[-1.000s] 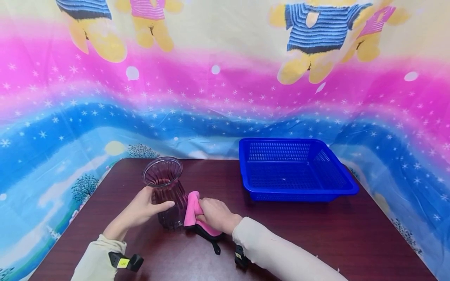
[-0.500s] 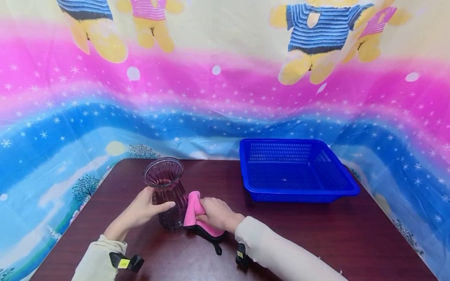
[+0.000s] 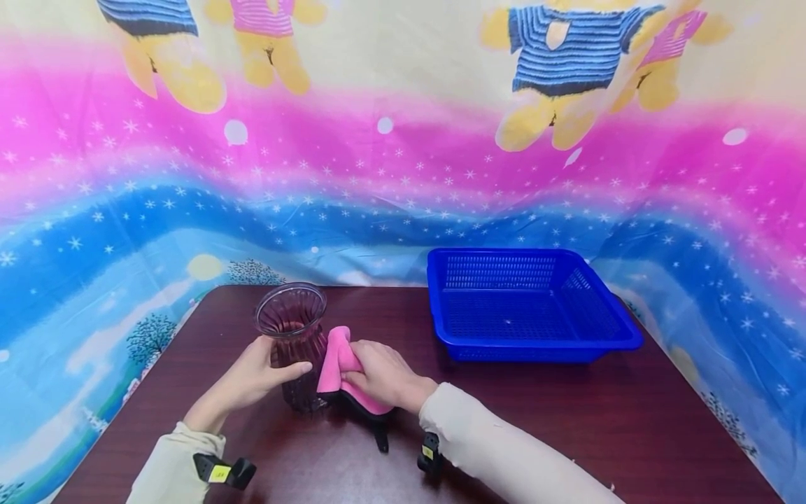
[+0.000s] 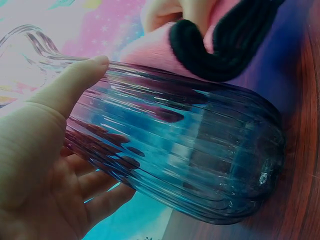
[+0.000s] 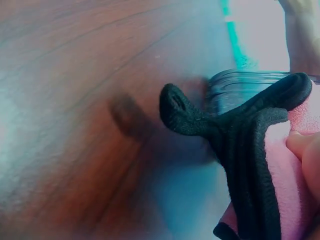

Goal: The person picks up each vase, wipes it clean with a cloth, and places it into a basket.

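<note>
A ribbed, purple-tinted glass vase (image 3: 291, 318) with a flared rim stands on the left half of the table. My left hand (image 3: 257, 371) grips it around the body, thumb across the near side and fingers behind the glass, as the left wrist view shows. In my right hand (image 3: 385, 374) is a bunched pink cloth (image 3: 336, 360) with black edging and a small black hanging loop (image 5: 175, 110). The cloth lies right along the vase's right side. Part of it is hidden inside my right hand.
A blue plastic basket (image 3: 535, 353) with perforated walls sits at the back right of the dark brown table (image 3: 541, 427). Behind the table hangs a colourful printed curtain (image 3: 390, 168). Black wrist cameras are strapped to both sleeves.
My right hand has moved the cloth slightly up and to the left along the vase. The left hand and vase keep their place.
</note>
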Demonstrator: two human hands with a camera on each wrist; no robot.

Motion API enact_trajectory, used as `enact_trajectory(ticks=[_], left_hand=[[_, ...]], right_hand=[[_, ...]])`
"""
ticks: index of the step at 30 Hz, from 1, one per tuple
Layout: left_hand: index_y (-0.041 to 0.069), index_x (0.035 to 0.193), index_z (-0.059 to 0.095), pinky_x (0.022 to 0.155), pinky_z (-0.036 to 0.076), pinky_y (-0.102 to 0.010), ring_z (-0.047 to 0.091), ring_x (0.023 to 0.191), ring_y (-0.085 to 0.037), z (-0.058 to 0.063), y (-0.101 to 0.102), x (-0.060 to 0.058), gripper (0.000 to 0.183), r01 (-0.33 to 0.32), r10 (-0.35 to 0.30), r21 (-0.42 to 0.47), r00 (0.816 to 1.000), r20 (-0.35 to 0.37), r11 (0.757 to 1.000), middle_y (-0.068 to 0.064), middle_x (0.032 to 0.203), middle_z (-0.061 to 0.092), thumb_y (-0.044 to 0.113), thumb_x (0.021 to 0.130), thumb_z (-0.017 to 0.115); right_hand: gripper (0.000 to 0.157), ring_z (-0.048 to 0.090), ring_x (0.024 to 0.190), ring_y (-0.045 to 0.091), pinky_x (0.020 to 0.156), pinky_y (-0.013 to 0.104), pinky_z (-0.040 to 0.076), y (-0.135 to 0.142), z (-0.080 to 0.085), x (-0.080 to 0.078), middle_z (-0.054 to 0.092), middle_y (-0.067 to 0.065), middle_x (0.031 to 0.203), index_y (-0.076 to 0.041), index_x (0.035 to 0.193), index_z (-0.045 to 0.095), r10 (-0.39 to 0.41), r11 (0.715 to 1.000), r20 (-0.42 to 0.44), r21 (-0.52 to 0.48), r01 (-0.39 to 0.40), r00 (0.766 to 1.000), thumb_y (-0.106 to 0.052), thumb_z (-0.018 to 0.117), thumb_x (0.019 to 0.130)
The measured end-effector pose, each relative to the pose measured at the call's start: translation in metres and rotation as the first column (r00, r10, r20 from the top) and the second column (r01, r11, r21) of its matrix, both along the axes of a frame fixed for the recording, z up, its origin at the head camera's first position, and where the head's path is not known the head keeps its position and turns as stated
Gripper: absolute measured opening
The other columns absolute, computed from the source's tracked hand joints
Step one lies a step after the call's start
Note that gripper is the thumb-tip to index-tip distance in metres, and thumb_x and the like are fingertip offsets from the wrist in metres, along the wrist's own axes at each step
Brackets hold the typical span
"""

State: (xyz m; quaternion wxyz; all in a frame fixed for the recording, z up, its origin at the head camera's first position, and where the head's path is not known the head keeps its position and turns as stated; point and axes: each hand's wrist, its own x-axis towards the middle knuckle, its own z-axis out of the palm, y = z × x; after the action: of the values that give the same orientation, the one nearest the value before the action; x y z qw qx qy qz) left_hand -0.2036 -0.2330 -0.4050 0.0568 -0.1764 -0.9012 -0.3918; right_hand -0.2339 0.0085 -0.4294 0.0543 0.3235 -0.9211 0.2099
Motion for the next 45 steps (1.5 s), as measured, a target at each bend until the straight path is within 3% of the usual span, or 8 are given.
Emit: enact_trajectory(ticks=[5, 12, 20, 35, 45], left_hand=[[0.013, 0.129, 0.053, 0.092, 0.051, -0.028, 0.062, 0.106, -0.008, 0.0, 0.001, 0.0, 0.055, -0.006, 0.006, -0.011, 1.0, -0.018, 1.0, -0.006, 0.118, 0.069, 0.032, 0.083, 0.075], [0.012, 0.129, 0.052, 0.088, 0.052, -0.024, 0.06, 0.101, -0.001, -0.001, 0.0, -0.001, 0.054, 0.021, -0.021, 0.011, 1.0, -0.008, 1.0, -0.007, 0.118, 0.068, 0.028, 0.084, 0.075], [0.014, 0.134, 0.046, 0.092, 0.051, -0.029, 0.059, 0.109, -0.013, -0.003, 0.0, -0.001, 0.06, 0.002, -0.003, -0.01, 1.0, -0.015, 1.0, -0.009, 0.125, 0.064, 0.029, 0.084, 0.075], [0.012, 0.133, 0.048, 0.09, 0.051, -0.025, 0.058, 0.105, -0.003, -0.003, 0.0, -0.002, 0.057, 0.037, -0.037, 0.009, 0.999, -0.037, 0.999, -0.009, 0.124, 0.064, 0.025, 0.084, 0.075], [0.011, 0.131, 0.05, 0.087, 0.052, -0.023, 0.058, 0.101, 0.0, 0.001, -0.001, 0.0, 0.055, 0.038, -0.038, 0.022, 0.999, -0.011, 0.999, -0.009, 0.12, 0.066, 0.026, 0.084, 0.074]], right_hand=[[0.017, 0.054, 0.073, 0.006, 0.064, 0.022, 0.047, -0.002, 0.014, 0.001, 0.061, -0.008, 0.083, -0.019, 0.089, 0.06, 0.01, 0.999, 0.003, -0.041, -0.01, 1.0, -0.033, 0.069, 0.088], [0.016, 0.055, 0.075, 0.006, 0.067, 0.023, 0.048, -0.004, 0.034, 0.002, 0.062, -0.007, 0.084, -0.02, 0.095, 0.064, 0.009, 0.996, 0.008, -0.092, -0.008, 1.0, -0.032, 0.071, 0.087], [0.017, 0.056, 0.076, 0.007, 0.069, 0.023, 0.049, -0.006, 0.046, 0.002, 0.062, -0.008, 0.084, -0.021, 0.097, 0.065, 0.011, 0.995, -0.02, -0.097, -0.013, 1.0, -0.033, 0.071, 0.087], [0.017, 0.055, 0.075, 0.007, 0.068, 0.025, 0.049, -0.009, 0.046, 0.003, 0.061, -0.007, 0.084, -0.02, 0.095, 0.065, -0.01, 0.998, -0.002, -0.059, 0.01, 1.0, -0.032, 0.072, 0.086], [0.017, 0.053, 0.073, 0.007, 0.066, 0.023, 0.047, -0.011, 0.044, 0.004, 0.059, -0.008, 0.081, -0.02, 0.093, 0.064, -0.032, 0.998, 0.027, -0.046, 0.033, 0.999, -0.033, 0.072, 0.086]])
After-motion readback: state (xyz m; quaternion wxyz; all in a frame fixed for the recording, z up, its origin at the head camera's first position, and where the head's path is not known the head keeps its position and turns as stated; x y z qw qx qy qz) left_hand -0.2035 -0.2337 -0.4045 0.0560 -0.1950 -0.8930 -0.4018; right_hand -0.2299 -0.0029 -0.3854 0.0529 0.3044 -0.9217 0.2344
